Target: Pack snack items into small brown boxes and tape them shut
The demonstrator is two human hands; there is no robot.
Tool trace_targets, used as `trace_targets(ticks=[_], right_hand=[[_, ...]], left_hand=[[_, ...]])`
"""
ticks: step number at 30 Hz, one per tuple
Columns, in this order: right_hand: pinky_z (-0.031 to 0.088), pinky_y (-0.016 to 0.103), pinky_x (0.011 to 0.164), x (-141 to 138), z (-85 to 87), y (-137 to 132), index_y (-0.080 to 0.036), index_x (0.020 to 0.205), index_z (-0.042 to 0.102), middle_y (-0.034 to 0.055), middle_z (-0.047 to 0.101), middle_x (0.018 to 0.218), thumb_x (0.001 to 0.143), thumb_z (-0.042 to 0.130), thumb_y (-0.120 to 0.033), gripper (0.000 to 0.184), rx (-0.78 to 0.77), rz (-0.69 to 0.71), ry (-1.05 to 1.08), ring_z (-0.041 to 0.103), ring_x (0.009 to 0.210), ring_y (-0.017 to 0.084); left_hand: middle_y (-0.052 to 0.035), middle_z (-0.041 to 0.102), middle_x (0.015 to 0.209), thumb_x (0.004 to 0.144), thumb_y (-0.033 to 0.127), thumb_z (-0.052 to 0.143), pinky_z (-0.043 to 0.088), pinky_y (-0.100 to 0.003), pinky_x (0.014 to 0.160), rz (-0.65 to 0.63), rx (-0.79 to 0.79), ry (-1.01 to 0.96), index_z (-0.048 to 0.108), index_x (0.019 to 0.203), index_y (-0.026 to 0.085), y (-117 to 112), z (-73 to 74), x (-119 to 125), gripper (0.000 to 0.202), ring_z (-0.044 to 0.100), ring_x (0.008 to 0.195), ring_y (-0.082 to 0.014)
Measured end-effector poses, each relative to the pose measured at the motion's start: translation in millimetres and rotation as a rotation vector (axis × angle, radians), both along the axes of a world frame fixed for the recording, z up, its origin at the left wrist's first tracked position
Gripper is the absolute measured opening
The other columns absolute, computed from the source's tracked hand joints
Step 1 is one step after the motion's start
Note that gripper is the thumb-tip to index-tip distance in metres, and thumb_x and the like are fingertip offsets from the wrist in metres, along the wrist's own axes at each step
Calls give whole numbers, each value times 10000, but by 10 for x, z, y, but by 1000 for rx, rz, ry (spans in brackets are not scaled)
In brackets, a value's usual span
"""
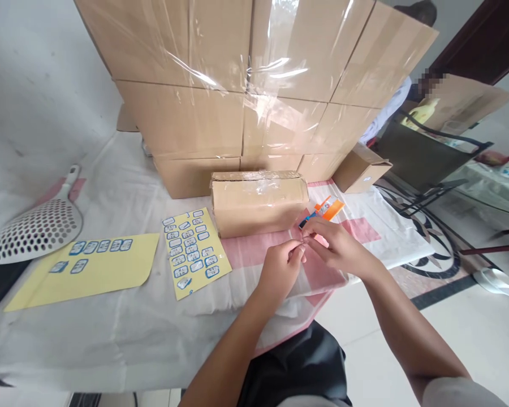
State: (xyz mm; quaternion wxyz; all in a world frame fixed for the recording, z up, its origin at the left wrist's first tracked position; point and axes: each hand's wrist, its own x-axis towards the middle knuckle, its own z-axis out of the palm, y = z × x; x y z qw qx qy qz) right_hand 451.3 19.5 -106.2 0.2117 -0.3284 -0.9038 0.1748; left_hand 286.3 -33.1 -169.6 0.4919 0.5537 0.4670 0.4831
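My left hand (282, 265) and my right hand (338, 244) meet just above the table's front part, fingertips pinched together. Whatever lies between them is too small to make out. Just beyond my right fingers is an orange and clear packet (333, 209), with a small blue item (307, 219) beside it, partly covered by the fingers. Behind both hands a long taped cardboard box (261, 206) lies on the cloth. To the left is a yellow sheet (220, 265) with several small blue-edged labels, some of them crooked. A second yellow sheet (123, 268) carries fewer such labels.
A tall stack of taped cardboard boxes (203, 124) rises at the back. At far left a white perforated strainer (46, 226) overlaps the second sheet. A smaller box (358, 169) stands at the right, near a dark chair (424, 147). A person's sleeve (385, 113) shows behind the stack.
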Motion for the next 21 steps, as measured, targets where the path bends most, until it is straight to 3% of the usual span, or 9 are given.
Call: trace_targets(ticks=[5,10,13,17,21], right_hand=[[468,273,638,-164,228,123,-211,894,619,32,700,844,989,539,-185,126,-64,122,-52,619,728,154],[420,254,589,-304,271,202,-203,910,643,0,667,764,946,553,-165,104,-81,151,-78,573,648,129],[407,255,610,-343,278,207,-200,941,666,-1,669,791,942,553,-160,120,-69,153,-69,561,663,124],[390,252,606,-354,270,211,-201,918,672,-15,636,769,894,598,-147,95,-112,128,-38,523,645,115],[387,250,601,-357,279,238,-193,857,632,-19,610,741,855,630,-143,50,-156,128,-41,513,638,116]], left_hand=[[-13,714,793,956,352,537,399,-239,515,-3,-83,-176,710,925,175,-16,45,-99,249,489,490,-85],[-15,712,761,958,339,553,414,-228,525,66,-32,-144,711,898,167,-34,22,-196,240,510,508,-82],[-15,716,760,956,320,574,437,-217,528,105,-31,-160,733,1042,173,-40,25,-240,234,545,535,-89],[-20,748,796,938,276,621,500,-214,572,116,-63,-242,544,1425,186,-37,19,-264,501,663,664,-131],[-18,757,796,935,297,649,523,-220,588,106,-87,-286,456,1470,203,-39,13,-265,576,705,699,-149]])
